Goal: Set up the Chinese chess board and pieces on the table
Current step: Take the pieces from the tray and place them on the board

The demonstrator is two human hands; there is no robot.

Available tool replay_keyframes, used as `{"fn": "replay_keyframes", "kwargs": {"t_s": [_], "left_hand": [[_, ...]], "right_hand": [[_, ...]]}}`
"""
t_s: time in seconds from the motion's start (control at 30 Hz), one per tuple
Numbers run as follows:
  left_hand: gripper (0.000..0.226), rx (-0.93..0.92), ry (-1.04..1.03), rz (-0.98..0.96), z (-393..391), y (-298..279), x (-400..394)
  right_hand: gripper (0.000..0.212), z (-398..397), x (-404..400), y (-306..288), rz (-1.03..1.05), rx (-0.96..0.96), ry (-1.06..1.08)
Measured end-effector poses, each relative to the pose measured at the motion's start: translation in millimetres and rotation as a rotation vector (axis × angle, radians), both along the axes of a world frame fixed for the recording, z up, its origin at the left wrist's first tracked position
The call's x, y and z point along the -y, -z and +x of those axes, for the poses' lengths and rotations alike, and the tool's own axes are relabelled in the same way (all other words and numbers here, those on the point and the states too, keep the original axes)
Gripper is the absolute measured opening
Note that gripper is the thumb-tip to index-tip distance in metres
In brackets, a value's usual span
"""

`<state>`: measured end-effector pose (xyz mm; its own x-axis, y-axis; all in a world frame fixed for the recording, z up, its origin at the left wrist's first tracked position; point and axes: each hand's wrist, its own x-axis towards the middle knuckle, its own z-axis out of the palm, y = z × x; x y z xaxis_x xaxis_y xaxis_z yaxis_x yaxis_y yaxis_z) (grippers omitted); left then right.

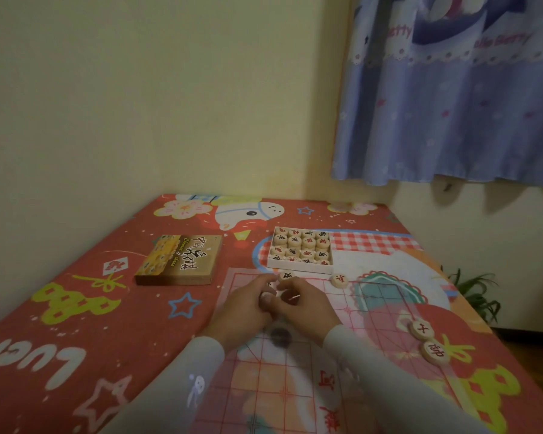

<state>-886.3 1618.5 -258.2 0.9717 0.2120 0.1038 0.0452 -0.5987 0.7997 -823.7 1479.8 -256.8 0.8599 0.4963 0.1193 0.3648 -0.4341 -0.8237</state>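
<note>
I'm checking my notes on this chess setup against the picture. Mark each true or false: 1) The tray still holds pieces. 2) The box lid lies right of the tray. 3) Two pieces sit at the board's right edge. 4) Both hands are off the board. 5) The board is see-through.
1) True: the tray holds rows of pieces.
2) False: the box lid lies left of it.
3) True: two pieces sit there, touching.
4) False: the left hand and right hand meet over the board.
5) True: the tablecloth shows through.

Hands (276, 303) hide what the fingers hold; board (282, 389) cut off below
</note>
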Motion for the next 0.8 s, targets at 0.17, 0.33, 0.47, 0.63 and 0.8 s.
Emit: {"fn": "replay_keyframes", "kwargs": {"t_s": [0.17, 0.33, 0.47, 0.63, 0.8], "left_hand": [[0.065, 0.004, 0.038, 0.018, 2, -3, 14], [0.054, 0.029, 0.001, 0.006, 3, -1, 15], [0.05, 0.024, -0.016, -0.034, 5, 1, 16], [0.053, 0.034, -0.014, -0.076, 6, 1, 19], [0.052, 0.041, -0.018, -0.086, 6, 4, 15]], "right_hand": [[0.028, -3, 12, 0, 0.038, -0.041, 0.039], [0.031, 10, 48, 8, -0.055, 0.058, 0.143], [0.033, 25, 81, 18, -0.149, 0.106, 0.269], [0.034, 38, 104, 24, -0.26, 0.182, 0.346], [0.031, 43, 100, 26, -0.293, 0.193, 0.338]]}}
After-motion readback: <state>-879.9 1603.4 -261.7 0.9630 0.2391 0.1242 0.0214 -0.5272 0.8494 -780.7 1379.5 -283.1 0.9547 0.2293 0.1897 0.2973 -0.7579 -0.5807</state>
